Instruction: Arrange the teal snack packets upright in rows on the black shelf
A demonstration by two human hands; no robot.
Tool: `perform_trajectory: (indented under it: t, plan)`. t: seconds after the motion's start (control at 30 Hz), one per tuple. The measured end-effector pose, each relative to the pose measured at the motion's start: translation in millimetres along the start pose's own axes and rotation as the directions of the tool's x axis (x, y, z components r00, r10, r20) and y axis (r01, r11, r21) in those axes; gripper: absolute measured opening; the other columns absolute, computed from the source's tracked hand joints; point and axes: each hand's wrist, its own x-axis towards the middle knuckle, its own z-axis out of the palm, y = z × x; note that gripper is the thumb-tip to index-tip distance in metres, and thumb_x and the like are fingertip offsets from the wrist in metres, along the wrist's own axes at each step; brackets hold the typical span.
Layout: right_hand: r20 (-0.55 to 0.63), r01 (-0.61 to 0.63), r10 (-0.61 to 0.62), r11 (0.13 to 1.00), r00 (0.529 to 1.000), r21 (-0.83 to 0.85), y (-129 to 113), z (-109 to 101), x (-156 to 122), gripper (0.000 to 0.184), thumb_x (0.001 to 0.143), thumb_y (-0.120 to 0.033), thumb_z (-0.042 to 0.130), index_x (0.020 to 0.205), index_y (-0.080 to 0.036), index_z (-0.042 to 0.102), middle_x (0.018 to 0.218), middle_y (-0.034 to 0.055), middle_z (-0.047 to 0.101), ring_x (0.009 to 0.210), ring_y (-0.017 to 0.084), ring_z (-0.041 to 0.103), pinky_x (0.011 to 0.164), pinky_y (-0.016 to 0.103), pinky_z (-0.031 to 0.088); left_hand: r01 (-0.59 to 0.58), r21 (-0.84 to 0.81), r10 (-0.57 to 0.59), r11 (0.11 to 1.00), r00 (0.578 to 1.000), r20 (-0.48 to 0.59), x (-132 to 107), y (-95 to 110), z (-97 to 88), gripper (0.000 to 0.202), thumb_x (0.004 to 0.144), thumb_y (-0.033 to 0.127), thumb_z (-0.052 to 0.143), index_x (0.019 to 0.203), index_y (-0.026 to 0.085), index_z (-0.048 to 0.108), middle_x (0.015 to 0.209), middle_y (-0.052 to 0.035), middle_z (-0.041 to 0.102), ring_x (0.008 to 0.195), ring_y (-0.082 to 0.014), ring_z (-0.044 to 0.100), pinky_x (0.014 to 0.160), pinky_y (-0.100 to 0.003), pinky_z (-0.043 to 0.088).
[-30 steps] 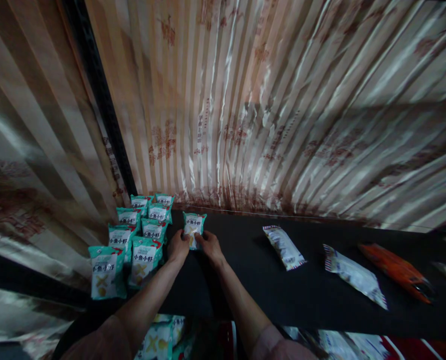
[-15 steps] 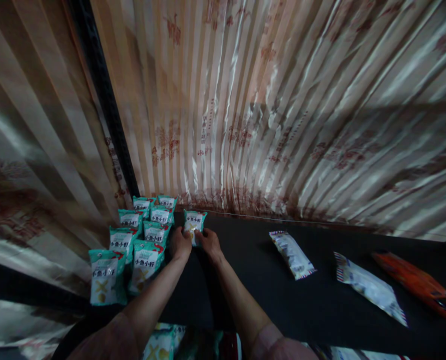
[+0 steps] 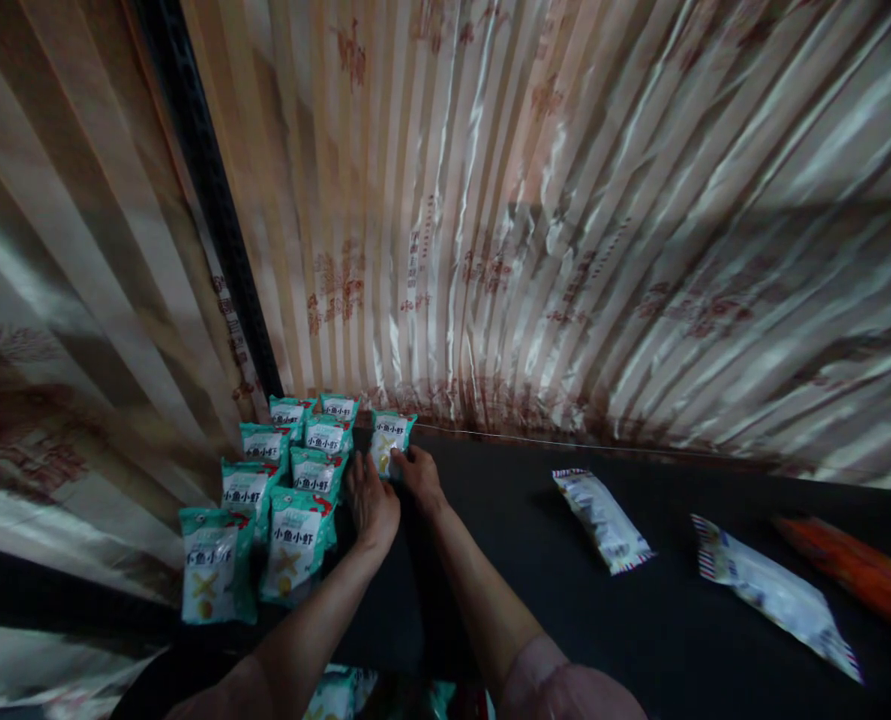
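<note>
A teal and white snack bag (image 3: 389, 440) stands upright near the back of the black shelf. My right hand (image 3: 419, 478) grips its right side, thumb across the front. My left hand (image 3: 374, 508) has its fingers stretched out, edge-on, in the gap between this bag and the neighbouring column. Its fingertips lie close to the bag's lower left; whether they touch it I cannot tell. Left of that hand, matching snack bags (image 3: 292, 550) stand upright in two columns running front to back.
Two white packets (image 3: 604, 520) with striped ends lie on the black shelf (image 3: 505, 540) to the right, beside an orange packet (image 3: 857, 570). More teal bags (image 3: 332, 695) show below the front edge. Behind hangs a striped, wrinkled sheet (image 3: 460, 250); a dark post (image 3: 212, 190) rises at left.
My left hand has let go of the single bag, its fingers now straightened and turned edge-on beside the left column. The bag sits slightly farther back, my right hand still on it. The view shifted slightly.
</note>
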Motion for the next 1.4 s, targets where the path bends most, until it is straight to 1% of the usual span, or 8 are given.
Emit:
perform_trajectory:
  t: [0.13, 0.33, 0.53, 0.83, 1.0, 1.13, 1.27, 1.4]
  plan:
    - [-0.005, 0.002, -0.002, 1.0, 1.0, -0.01, -1.6, 1.3, 5.5, 0.026, 0.079, -0.038, 0.053, 0.083, -0.015, 0.066, 0.081, 0.0071, 0.07, 0.072, 0.017, 0.062, 0.061, 0.023, 0.043, 0.001, 0.007, -0.001, 1.0, 0.999, 0.038, 1.0, -0.9, 0.1, 0.05, 0.08, 0.007, 0.039, 0.129, 0.003, 0.045, 0.14, -0.0182, 0.041, 0.131, -0.0269, 0.036, 0.109, -0.037, 0.028]
    - [-0.012, 0.008, -0.008, 1.0, 1.0, -0.008, -2.7, 5.0, 10.5, 0.025, 0.08, -0.037, 0.053, 0.087, -0.017, 0.067, 0.084, 0.0065, 0.071, 0.076, 0.017, 0.064, 0.065, 0.023, 0.045, -0.033, -0.012, 0.033, 0.999, 0.999, 0.004, 3.6, -4.7, 4.1, 0.052, 0.078, 0.007, 0.038, 0.129, 0.003, 0.045, 0.14, -0.0179, 0.042, 0.129, -0.0269, 0.038, 0.108, -0.04, 0.029]
    - [-0.013, 0.023, -0.023, 1.0, 1.0, -0.012, -7.7, 6.7, 13.7, 0.028, 0.081, -0.037, 0.053, 0.09, -0.015, 0.067, 0.087, 0.0086, 0.071, 0.079, 0.019, 0.065, 0.068, 0.025, 0.047, -0.024, -0.013, 0.024, 1.0, 0.999, 0.024, 8.1, -6.9, 4.6, 0.053, 0.077, 0.009, 0.039, 0.129, -0.001, 0.043, 0.14, -0.0191, 0.041, 0.129, -0.028, 0.037, 0.11, -0.038, 0.027]
    - [-0.041, 0.017, -0.019, 0.999, 0.999, -0.027, -13.0, 8.0, 12.0, 0.036, 0.083, -0.037, 0.053, 0.111, -0.016, 0.061, 0.101, 0.0104, 0.069, 0.092, 0.02, 0.065, 0.078, 0.027, 0.047, -0.021, -0.007, 0.021, 1.0, 0.999, 0.024, 9.7, -12.1, 7.7, 0.053, 0.078, 0.009, 0.039, 0.13, 0.001, 0.042, 0.142, -0.0177, 0.039, 0.131, -0.0279, 0.036, 0.11, -0.039, 0.027]
    - [-0.022, 0.015, -0.018, 0.993, 1.0, -0.119, -20.3, 5.3, 7.6, 0.032, 0.085, -0.037, 0.051, 0.107, -0.017, 0.062, 0.099, 0.0097, 0.07, 0.09, 0.02, 0.065, 0.076, 0.027, 0.046, -0.006, -0.01, 0.006, 1.0, 1.0, 0.014, 9.5, -11.5, 6.8, 0.053, 0.076, 0.009, 0.04, 0.129, 0.005, 0.044, 0.142, -0.0165, 0.04, 0.13, -0.0275, 0.036, 0.109, -0.04, 0.028]
    - [-0.013, 0.015, -0.017, 0.986, 1.0, -0.166, -23.3, 4.8, 5.5, 0.031, 0.085, -0.038, 0.05, 0.103, -0.017, 0.063, 0.095, 0.0083, 0.07, 0.084, 0.019, 0.065, 0.072, 0.025, 0.045, -0.002, 0.003, 0.002, 1.0, 1.0, 0.028, 10.3, -10.7, 5.0, 0.052, 0.077, 0.008, 0.038, 0.128, 0.005, 0.045, 0.142, -0.0173, 0.039, 0.131, -0.0273, 0.036, 0.109, -0.04, 0.028]
    - [-0.019, 0.021, -0.025, 0.984, 1.0, -0.179, -22.0, 6.9, 7.4, 0.031, 0.084, -0.04, 0.051, 0.101, -0.018, 0.064, 0.092, 0.0074, 0.07, 0.082, 0.019, 0.064, 0.069, 0.025, 0.045, -0.008, 0.0, 0.008, 1.0, 1.0, 0.03, 10.8, -11.5, 5.6, 0.052, 0.076, 0.009, 0.039, 0.128, 0.004, 0.045, 0.143, -0.0177, 0.038, 0.13, -0.028, 0.037, 0.109, -0.041, 0.029]
    - [-0.023, 0.031, -0.034, 0.992, 0.999, -0.119, -17.9, 8.9, 11.4, 0.026, 0.083, -0.037, 0.052, 0.096, -0.02, 0.066, 0.088, 0.0056, 0.071, 0.079, 0.018, 0.064, 0.069, 0.024, 0.045, -0.009, -0.024, 0.009, 1.0, 1.0, 0.01, 9.7, -13.0, 8.3, 0.052, 0.076, 0.008, 0.039, 0.128, 0.005, 0.045, 0.143, -0.0183, 0.038, 0.13, -0.0286, 0.037, 0.108, -0.043, 0.029]
